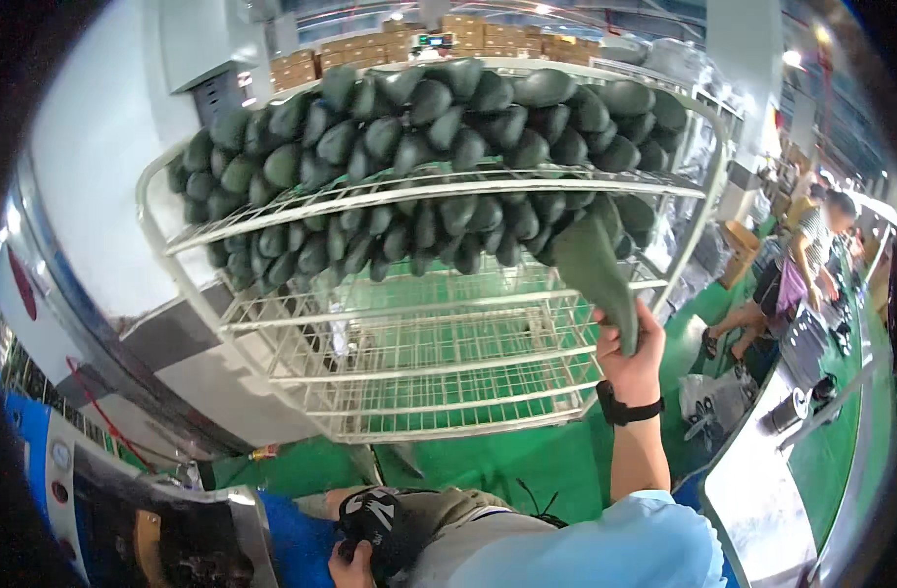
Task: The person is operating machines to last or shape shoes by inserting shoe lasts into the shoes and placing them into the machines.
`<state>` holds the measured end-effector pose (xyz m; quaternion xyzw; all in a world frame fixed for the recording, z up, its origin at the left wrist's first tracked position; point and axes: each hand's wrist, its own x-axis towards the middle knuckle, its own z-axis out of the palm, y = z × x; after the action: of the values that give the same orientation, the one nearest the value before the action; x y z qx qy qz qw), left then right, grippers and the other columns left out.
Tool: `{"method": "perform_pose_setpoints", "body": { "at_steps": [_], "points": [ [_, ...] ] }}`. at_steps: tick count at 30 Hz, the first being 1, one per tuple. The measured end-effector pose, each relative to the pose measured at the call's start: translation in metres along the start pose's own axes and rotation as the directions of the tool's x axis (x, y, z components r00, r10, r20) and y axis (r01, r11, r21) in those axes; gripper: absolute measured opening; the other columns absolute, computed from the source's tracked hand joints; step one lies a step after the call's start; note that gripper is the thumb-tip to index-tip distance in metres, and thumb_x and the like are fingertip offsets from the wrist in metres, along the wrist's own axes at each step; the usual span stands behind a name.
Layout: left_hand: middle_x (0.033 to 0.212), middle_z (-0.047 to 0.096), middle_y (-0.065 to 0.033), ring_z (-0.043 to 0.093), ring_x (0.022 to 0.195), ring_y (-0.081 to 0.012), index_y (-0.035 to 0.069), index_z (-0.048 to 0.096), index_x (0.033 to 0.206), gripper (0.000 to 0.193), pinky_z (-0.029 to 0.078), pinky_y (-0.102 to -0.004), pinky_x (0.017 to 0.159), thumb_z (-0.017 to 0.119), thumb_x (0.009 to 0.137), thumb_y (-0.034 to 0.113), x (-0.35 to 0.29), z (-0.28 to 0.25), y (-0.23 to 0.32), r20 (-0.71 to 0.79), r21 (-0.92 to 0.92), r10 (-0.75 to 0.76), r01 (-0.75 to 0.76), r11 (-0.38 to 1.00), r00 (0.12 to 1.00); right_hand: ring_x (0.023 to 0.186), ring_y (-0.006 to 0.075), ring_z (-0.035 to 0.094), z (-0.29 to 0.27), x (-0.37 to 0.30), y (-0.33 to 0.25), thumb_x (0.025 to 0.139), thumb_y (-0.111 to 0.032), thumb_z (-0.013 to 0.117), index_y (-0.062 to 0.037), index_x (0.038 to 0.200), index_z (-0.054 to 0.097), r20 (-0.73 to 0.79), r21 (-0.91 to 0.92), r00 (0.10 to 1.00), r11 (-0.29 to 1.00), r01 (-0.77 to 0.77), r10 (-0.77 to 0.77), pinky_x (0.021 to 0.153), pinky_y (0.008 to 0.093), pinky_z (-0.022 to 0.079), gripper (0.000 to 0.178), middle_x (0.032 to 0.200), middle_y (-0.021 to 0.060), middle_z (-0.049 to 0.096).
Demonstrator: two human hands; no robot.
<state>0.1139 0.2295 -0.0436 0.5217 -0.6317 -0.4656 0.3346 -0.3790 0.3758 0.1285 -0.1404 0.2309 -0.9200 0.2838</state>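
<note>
My right hand, with a black band on the wrist, grips the narrow end of a dark green shoe last. Its broad end reaches up to the right part of the rack's second shelf. Rows of similar dark green lasts fill the top shelf, rounded ends outward, and more hang in the tier just under it. Low at the bottom edge, my left hand is closed at a black item with white markings, close to my body; its exact kind is unclear and most of the fingers are hidden.
The cream wire rack has several lower shelves of open mesh above a green floor. A white machine wall stands at left. To the right are a metal table, plastic bags and a person bending forward. Cartons are stacked behind.
</note>
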Motion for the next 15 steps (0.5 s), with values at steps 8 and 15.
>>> {"method": "perform_pose_setpoints", "body": {
  "at_steps": [8, 15],
  "points": [
    [0.114, 0.07, -0.0211, 0.065, 0.103, -0.0306, -0.008, 0.064, 0.118, 0.044, 0.049, -0.0408, 0.089, 0.072, 0.09, 0.025, 0.004, 0.033, 0.065, 0.197, 0.159, -0.053, 0.022, 0.987, 0.979, 0.072, 0.0223, 0.068, -0.082, 0.138, -0.107, 0.097, -0.028, 0.051, 0.0023, 0.124, 0.056, 0.08, 0.465, 0.997, 0.885, -0.034, -0.004, 0.052, 0.0258, 0.057, 0.041, 0.109, 0.0287, 0.061],
    [0.116, 0.069, -0.0217, 0.064, 0.104, -0.0343, -0.006, 0.063, 0.122, 0.046, 0.048, -0.042, 0.091, 0.068, 0.092, 0.028, 0.005, 0.031, 0.063, 0.219, 0.11, -0.158, 0.136, 0.985, 0.963, 0.065, 0.0189, 0.06, -0.063, 0.227, -0.16, 0.1, -0.029, 0.047, -0.0001, 0.116, 0.053, -0.004, 0.377, 0.96, 0.889, 0.26, -0.28, 0.049, 0.024, 0.05, 0.033, 0.095, 0.0189, 0.062]
  ]
}}
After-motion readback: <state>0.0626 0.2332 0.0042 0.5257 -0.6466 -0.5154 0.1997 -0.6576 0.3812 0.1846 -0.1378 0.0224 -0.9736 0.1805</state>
